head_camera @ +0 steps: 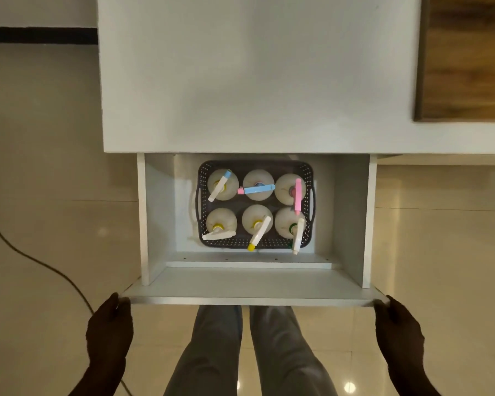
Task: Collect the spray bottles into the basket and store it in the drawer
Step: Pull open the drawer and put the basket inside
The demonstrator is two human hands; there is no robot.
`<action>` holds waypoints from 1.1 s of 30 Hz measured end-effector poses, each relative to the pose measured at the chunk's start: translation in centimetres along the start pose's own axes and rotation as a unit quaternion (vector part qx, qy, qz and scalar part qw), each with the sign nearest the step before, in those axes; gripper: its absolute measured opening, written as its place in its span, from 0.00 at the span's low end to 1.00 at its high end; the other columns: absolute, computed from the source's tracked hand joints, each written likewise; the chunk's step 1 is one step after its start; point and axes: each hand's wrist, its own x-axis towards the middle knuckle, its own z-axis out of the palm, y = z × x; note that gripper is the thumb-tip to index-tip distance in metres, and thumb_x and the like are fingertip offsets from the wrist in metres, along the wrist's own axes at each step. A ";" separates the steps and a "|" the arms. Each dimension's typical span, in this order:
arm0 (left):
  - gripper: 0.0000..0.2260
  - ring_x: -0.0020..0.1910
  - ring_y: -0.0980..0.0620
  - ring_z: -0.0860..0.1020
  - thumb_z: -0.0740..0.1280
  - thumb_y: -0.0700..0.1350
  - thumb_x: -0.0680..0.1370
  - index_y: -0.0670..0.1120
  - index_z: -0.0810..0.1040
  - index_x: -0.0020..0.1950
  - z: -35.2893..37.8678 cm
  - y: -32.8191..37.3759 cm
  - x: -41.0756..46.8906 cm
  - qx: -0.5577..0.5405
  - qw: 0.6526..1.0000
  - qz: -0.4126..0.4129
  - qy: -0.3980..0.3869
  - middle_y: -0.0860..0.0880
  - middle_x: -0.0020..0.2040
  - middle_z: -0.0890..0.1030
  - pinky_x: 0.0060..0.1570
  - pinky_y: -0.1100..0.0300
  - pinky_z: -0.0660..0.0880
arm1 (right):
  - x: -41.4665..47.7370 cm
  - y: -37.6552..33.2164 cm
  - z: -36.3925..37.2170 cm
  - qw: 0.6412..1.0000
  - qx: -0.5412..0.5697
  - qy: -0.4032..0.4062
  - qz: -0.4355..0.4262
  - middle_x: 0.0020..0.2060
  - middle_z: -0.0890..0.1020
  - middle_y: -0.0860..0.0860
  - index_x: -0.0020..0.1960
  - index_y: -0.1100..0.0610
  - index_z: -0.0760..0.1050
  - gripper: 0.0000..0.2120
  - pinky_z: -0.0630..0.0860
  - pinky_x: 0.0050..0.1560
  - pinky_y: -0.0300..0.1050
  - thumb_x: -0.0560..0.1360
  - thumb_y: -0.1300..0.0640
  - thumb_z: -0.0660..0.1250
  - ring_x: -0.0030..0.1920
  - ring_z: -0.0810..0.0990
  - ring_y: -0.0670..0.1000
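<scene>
White cabinet top, open drawer below, grey basket inside holding six upright spray bottles, left hand and right hand gripping drawer front corners, glossy beige tiled floor, dark cable at left, wood panel upper right.

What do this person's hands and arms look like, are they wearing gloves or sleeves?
No gloves: the left hand and right hand are bare, with no rings, watch or markings visible. The forearms are bare too, with no sleeve in view. Below them, grey trousers show.
</scene>
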 end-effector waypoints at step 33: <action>0.11 0.50 0.56 0.83 0.62 0.54 0.85 0.50 0.79 0.49 1.4 18.4 5.2 -0.434 0.901 0.006 -0.010 0.51 0.56 0.82 0.56 0.62 0.81 | 6.3 -17.9 -2.1 0.915 0.401 0.023 -0.023 0.51 0.87 0.58 0.62 0.63 0.83 0.13 0.85 0.53 0.43 0.78 0.61 0.74 0.49 0.88 0.52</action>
